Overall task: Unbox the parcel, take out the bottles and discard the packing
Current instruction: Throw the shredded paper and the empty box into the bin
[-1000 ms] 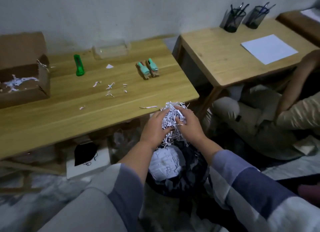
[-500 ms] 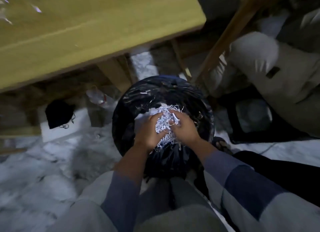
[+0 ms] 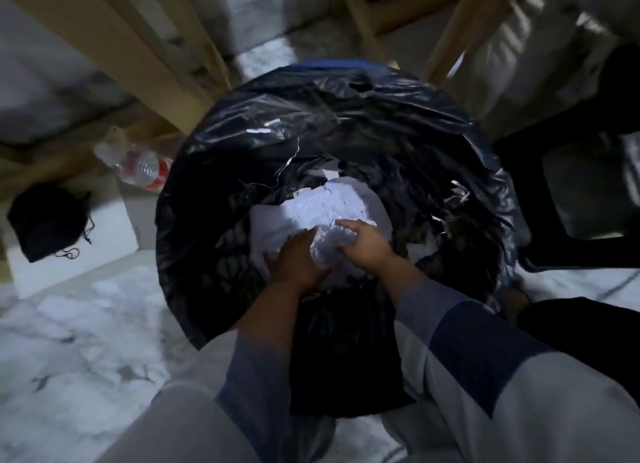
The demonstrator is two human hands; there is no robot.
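Both my hands are down inside a round bin lined with a black plastic bag [image 3: 242,123]. My left hand [image 3: 296,260] and my right hand [image 3: 367,243] press on a wad of white shredded paper packing [image 3: 327,248] between them. Under it lies more crumpled white paper [image 3: 329,203] at the bottom of the bin. The fingers of both hands are spread over the wad. The parcel box and the small bottles are out of view.
Wooden table legs [image 3: 145,68] stand just behind the bin. A clear plastic bottle with a red label [image 3: 138,165] lies on the floor at the left, by a black pouch [image 3: 45,223] on a white board. A dark stool [image 3: 588,192] is at the right.
My hands carried the shredded paper from the table edge down into the bin, and my view dropped from the tabletop to the bin's inside.
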